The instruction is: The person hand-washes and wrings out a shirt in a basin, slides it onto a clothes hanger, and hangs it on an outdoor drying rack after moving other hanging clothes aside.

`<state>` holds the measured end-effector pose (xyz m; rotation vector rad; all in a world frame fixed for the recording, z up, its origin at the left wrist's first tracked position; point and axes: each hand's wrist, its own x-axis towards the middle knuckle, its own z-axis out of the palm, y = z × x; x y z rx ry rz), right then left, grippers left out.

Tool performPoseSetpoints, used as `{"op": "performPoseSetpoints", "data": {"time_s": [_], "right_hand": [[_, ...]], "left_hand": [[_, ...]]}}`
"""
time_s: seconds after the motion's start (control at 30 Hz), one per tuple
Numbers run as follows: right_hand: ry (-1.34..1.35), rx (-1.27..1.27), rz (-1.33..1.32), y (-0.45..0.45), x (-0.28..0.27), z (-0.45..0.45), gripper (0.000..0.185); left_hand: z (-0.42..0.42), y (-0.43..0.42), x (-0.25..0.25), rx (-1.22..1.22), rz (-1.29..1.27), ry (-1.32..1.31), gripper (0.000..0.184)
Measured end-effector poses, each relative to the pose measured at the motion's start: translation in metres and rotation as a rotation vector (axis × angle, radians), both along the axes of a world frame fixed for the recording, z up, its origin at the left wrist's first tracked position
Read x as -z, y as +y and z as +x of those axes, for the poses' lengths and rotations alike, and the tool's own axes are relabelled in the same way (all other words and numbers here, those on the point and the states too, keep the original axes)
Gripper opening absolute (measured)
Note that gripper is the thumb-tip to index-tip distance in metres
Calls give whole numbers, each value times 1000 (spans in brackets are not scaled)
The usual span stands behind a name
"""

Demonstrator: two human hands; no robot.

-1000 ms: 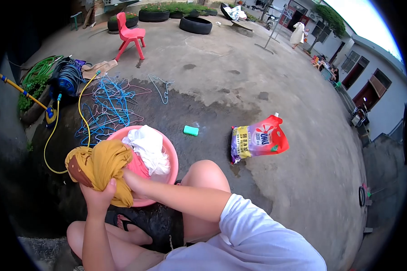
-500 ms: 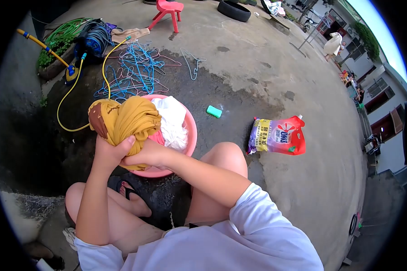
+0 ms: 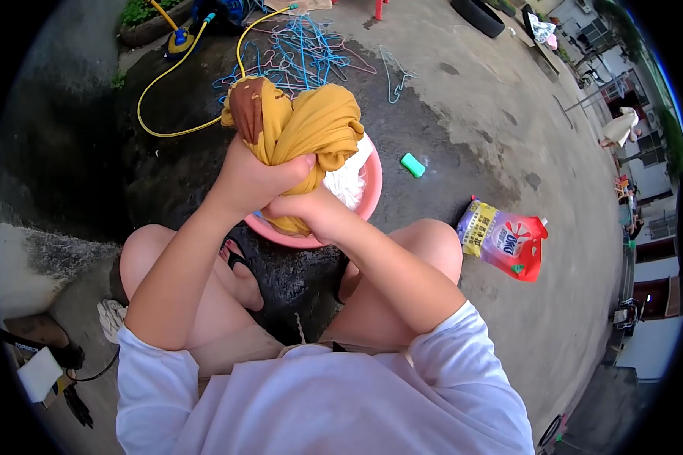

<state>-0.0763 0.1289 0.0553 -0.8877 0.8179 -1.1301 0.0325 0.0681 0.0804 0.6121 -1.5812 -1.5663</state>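
A bunched, twisted mustard-yellow garment (image 3: pixel 322 125) with a brown patterned patch is held up over the near-left side of a pink basin (image 3: pixel 372 186). My left hand (image 3: pixel 259 178) grips it from the left, fingers wrapped round the cloth. Just below and to the right, my right hand (image 3: pixel 311 212) is closed round its lower part, close against the left. White cloth (image 3: pixel 347 187) lies in the basin, partly hidden behind the garment and my arms.
Tangled blue and pink hangers (image 3: pixel 303 53) lie beyond the basin, near a yellow hose (image 3: pixel 148 125). On the right are a green soap bar (image 3: pixel 412 165) and a detergent bag (image 3: pixel 502 239). A tyre (image 3: pixel 478 17) and a distant person carrying white cloth (image 3: pixel 621 127) are farther off.
The camera view has shifted, so the scene sits lower-right to higher-right in the picture. Both hands keep their grip on the yellow garment, which stays above the basin.
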Motion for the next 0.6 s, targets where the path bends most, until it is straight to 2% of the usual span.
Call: {"op": "performPoseSetpoints", "data": {"time_s": [0.33, 0.43, 0.5, 0.6], "right_hand": [[99, -132, -3, -1, 1, -10, 48], [182, -155, -58, -1, -3, -12, 52], [291, -169, -120, -4, -7, -15, 55], [222, -20, -176, -5, -3, -13, 57]], "left_hand": [[2, 4, 14, 36, 146, 28, 41], [1, 7, 9, -59, 127, 99, 40], [3, 1, 11, -59, 37, 49, 38], [2, -2, 11, -76, 17, 56, 36]]}}
